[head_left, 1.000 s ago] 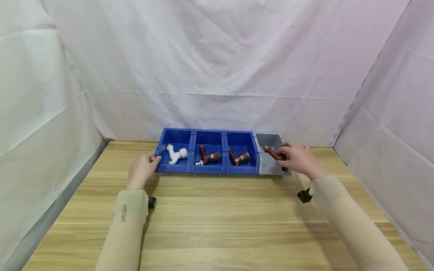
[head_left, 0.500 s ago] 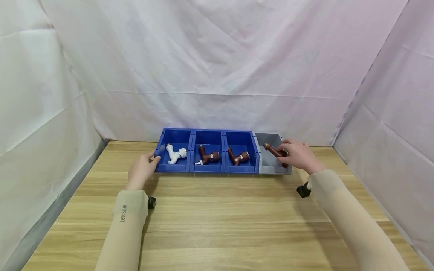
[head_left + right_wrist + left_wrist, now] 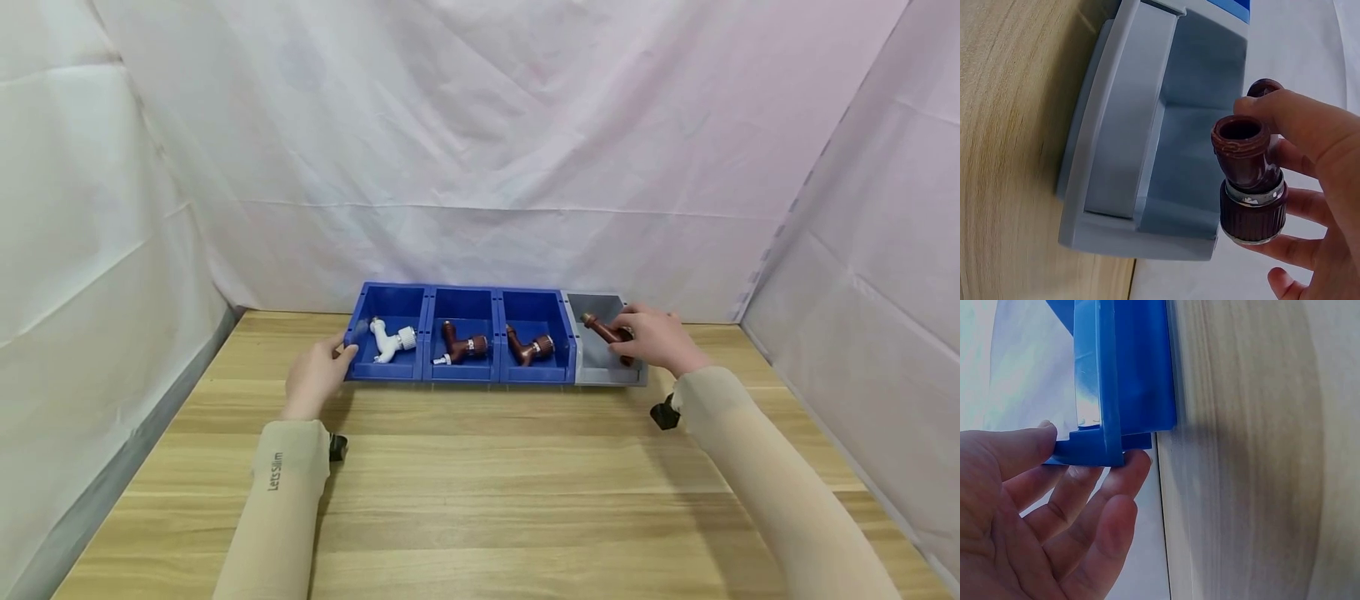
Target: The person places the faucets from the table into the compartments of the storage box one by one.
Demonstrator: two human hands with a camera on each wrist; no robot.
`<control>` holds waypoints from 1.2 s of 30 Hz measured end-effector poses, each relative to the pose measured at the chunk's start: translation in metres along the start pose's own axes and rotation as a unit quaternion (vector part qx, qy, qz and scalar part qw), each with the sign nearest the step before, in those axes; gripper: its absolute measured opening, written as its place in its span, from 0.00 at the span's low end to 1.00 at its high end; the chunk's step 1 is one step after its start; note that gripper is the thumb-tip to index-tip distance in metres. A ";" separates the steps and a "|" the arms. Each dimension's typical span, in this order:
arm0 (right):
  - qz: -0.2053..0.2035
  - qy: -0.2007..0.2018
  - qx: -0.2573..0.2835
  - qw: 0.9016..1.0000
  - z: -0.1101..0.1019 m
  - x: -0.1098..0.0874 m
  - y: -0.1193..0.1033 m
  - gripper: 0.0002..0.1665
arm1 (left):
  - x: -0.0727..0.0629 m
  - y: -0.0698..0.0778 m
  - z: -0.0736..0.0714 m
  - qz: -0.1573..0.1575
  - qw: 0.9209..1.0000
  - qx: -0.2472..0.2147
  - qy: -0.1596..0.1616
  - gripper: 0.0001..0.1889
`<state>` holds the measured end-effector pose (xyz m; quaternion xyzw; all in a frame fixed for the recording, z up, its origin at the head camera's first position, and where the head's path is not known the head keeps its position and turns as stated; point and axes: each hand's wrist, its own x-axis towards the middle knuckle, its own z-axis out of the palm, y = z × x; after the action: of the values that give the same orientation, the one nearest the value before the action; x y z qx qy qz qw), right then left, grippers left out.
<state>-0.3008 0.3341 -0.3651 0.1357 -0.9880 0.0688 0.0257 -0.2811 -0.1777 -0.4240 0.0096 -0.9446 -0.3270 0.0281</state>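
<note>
My left hand [image 3: 311,379] grips the left wall of the leftmost blue bin [image 3: 386,374]. In the left wrist view the thumb lies on the bin's rim [image 3: 1109,375] and the fingers curl beneath it. My right hand [image 3: 656,340] holds a dark brown tap [image 3: 604,331] over the grey bin [image 3: 600,377]. Seen from the right wrist, thumb and fingers close round the tap's body, with its open threaded end [image 3: 1240,132] and ribbed knob [image 3: 1252,215] facing the camera. A white tap [image 3: 386,342] lies in the leftmost bin.
Two more brown taps, one with a white-tipped spout [image 3: 459,343] and one plain [image 3: 527,346], lie in the other blue bins. The joined bins stand at the back of the wooden table [image 3: 480,492], before a white cloth [image 3: 480,150].
My right hand has shifted slightly left and away from me with the brown tap, staying over the grey bin. The left hand keeps its grip on the blue bin.
</note>
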 end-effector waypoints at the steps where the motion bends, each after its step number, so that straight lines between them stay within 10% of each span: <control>1: 0.002 -0.001 -0.001 1.000 0.000 0.001 0.000 0.17 | 0.000 0.000 0.000 -0.001 1.000 0.000 0.001 0.28; 36: 0.008 -0.005 -0.007 1.000 0.013 0.015 0.001 0.19 | 0.002 0.001 0.001 -0.005 1.000 0.000 0.001 0.28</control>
<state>-0.3160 0.3298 -0.3767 0.1278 -0.9897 0.0615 0.0209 -0.2828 -0.1765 -0.4246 0.0144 -0.9444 -0.3273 0.0279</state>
